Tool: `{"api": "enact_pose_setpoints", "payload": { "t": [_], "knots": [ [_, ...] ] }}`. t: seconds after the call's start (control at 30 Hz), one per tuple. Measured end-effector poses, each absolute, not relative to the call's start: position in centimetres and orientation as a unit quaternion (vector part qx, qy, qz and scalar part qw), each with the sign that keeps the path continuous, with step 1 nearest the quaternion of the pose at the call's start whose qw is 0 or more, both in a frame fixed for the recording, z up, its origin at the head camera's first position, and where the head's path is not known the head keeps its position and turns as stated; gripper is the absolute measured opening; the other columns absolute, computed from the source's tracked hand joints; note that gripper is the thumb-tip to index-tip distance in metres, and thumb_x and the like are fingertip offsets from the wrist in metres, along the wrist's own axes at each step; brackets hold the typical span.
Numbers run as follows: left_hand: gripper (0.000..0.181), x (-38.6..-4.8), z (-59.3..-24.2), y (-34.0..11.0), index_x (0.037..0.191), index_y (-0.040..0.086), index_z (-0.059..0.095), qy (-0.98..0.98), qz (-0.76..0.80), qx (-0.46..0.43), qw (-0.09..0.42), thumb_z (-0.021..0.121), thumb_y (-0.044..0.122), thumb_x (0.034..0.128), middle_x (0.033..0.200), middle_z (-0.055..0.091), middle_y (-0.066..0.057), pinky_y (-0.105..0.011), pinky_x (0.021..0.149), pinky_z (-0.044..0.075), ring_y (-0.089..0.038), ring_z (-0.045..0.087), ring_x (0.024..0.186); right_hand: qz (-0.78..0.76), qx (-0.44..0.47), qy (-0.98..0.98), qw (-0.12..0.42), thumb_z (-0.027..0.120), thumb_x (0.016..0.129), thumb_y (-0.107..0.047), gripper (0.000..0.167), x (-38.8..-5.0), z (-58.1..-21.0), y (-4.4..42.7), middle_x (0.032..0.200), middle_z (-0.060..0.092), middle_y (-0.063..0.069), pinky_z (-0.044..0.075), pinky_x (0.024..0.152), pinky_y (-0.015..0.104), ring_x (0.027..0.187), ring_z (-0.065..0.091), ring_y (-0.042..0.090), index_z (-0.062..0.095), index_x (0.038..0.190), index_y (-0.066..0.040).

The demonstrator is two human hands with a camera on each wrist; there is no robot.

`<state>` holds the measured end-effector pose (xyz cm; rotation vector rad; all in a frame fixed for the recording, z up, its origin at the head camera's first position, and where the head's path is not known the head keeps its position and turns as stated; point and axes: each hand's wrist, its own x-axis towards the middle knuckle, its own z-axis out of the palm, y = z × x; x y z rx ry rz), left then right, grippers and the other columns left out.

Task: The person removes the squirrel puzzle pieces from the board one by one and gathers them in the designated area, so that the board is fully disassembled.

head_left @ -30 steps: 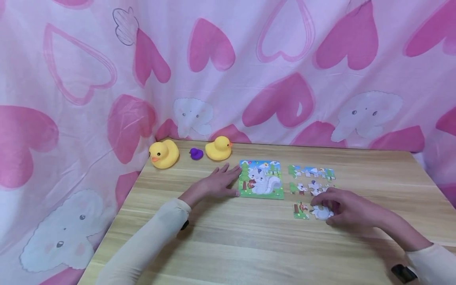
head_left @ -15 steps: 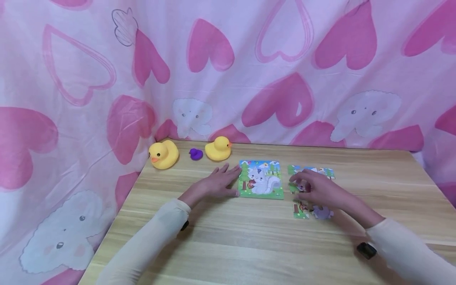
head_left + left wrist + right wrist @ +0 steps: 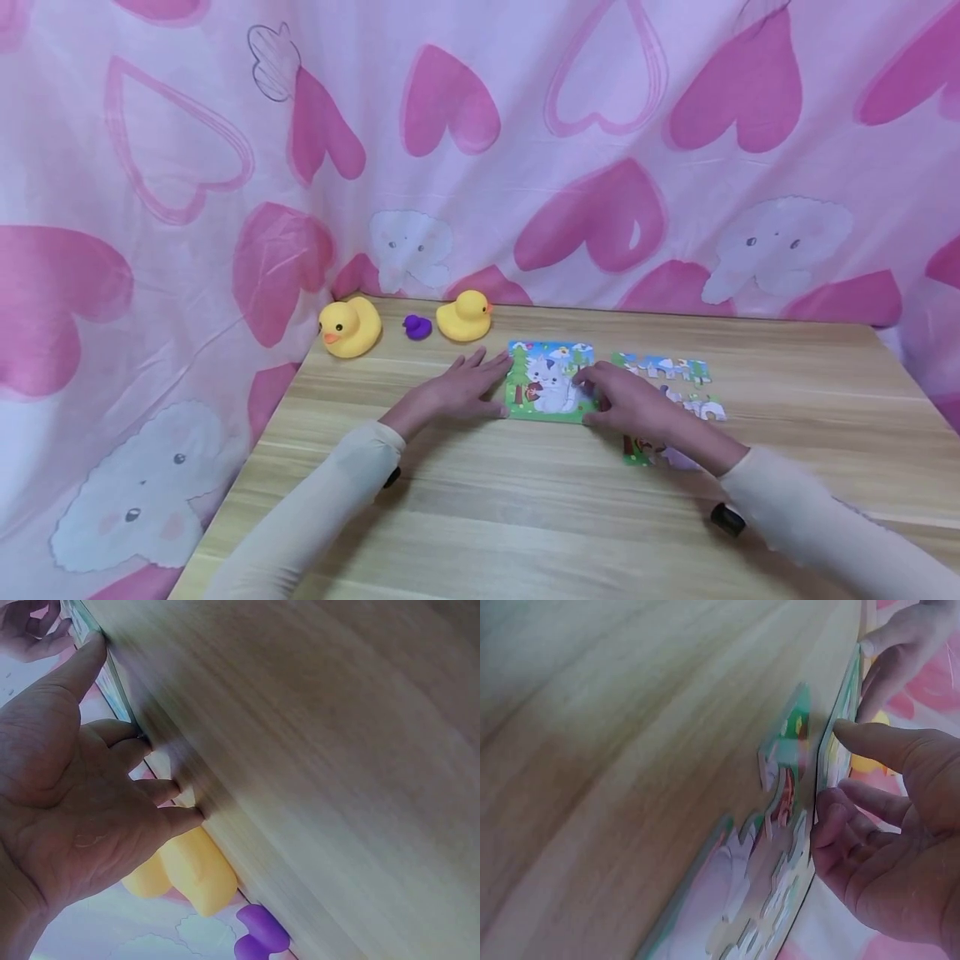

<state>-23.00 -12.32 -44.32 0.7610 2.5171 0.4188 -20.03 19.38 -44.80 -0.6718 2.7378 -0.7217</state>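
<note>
A square squirrel picture puzzle (image 3: 551,383) lies flat on the table between the hands. My left hand (image 3: 461,387) rests at its left edge, fingers spread and straight, thumb by the near left corner. The right hand (image 3: 630,404) is at the puzzle's lower right corner, fingers bent on one side and thumb on the other. In the right wrist view, the right thumb (image 3: 855,735) touches the puzzle's edge. Whether it pinches a piece there cannot be made out. Several loose jigsaw pieces (image 3: 667,368) lie in rows to the right, some hidden behind the right hand.
Two yellow rubber ducks, one at the far left (image 3: 351,327) and another (image 3: 465,317) nearer the puzzle, sit at the table's back edge. A small purple duck (image 3: 417,327) stands between them. Behind the wooden table (image 3: 480,517) hangs a pink heart-patterned curtain (image 3: 510,125).
From the lower loose pieces, my right hand has moved left, past the left end of their rows, to the puzzle's right side. The left hand has stayed put. The view has shifted slightly.
</note>
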Motion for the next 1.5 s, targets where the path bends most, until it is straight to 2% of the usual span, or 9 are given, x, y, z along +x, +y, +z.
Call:
{"api": "enact_pose_setpoints", "payload": {
  "t": [0.17,0.3,0.5,0.73,1.27,1.5],
  "knots": [
    [0.088,-23.0,-44.4,-12.3,0.172,0.025,0.013,0.919,0.149,0.277,0.235,0.062,0.053,0.1035,0.181,0.004,0.005,-0.059,0.136,0.000,-0.034,-0.004,0.168,-0.249,-0.216,0.937,0.114,0.087,0.087,-0.016,0.058,-19.9,-44.8,19.0,0.117,0.069,0.005,0.056,0.080,0.032,0.090,0.062,0.016,0.063,0.140,-0.011],
    [0.088,-23.1,-44.3,-12.3,0.172,0.025,0.014,0.920,0.149,0.279,0.232,0.062,0.053,0.1036,0.181,0.005,0.005,-0.059,0.136,0.001,-0.034,-0.004,0.168,-0.285,-0.187,0.930,0.134,0.089,0.084,-0.012,0.066,-20.3,-44.7,18.8,0.117,0.069,0.007,0.057,0.081,0.033,0.093,0.062,0.019,0.058,0.143,-0.008],
    [0.088,-23.1,-44.3,-12.2,0.172,0.025,0.013,0.920,0.147,0.278,0.234,0.062,0.053,0.1035,0.181,0.005,0.006,-0.059,0.136,0.000,-0.034,-0.004,0.168,-0.317,-0.179,0.916,0.170,0.090,0.084,-0.013,0.056,-21.1,-44.4,19.0,0.113,0.066,0.006,0.053,0.080,0.032,0.094,0.058,0.020,0.060,0.130,-0.006],
    [0.088,-23.1,-44.3,-12.1,0.171,0.024,0.014,0.918,0.153,0.274,0.242,0.064,0.051,0.1031,0.181,0.005,0.004,-0.060,0.136,0.000,-0.034,-0.005,0.168,-0.319,-0.189,0.909,0.190,0.091,0.083,-0.014,0.053,-21.5,-44.5,19.1,0.112,0.066,0.007,0.052,0.081,0.033,0.094,0.057,0.021,0.061,0.126,-0.006],
    [0.089,-22.8,-43.8,-11.6,0.171,0.022,0.015,0.923,0.141,0.264,0.241,0.066,0.046,0.1025,0.181,0.005,0.003,-0.061,0.135,0.002,-0.035,-0.003,0.168,-0.271,-0.202,0.923,0.183,0.091,0.081,-0.020,0.053,-22.3,-44.2,18.8,0.107,0.067,0.004,0.054,0.084,0.034,0.092,0.058,0.019,0.064,0.125,-0.007],
    [0.088,-22.8,-43.7,-11.3,0.172,0.022,0.015,0.924,0.141,0.254,0.250,0.065,0.044,0.1029,0.181,0.003,0.002,-0.061,0.135,0.001,-0.035,-0.005,0.168,-0.286,-0.214,0.921,0.153,0.089,0.082,-0.020,0.054,-21.7,-44.2,20.6,0.093,0.066,0.002,0.053,0.074,0.029,0.082,0.058,0.016,0.061,0.128,-0.009]
  ]
}}
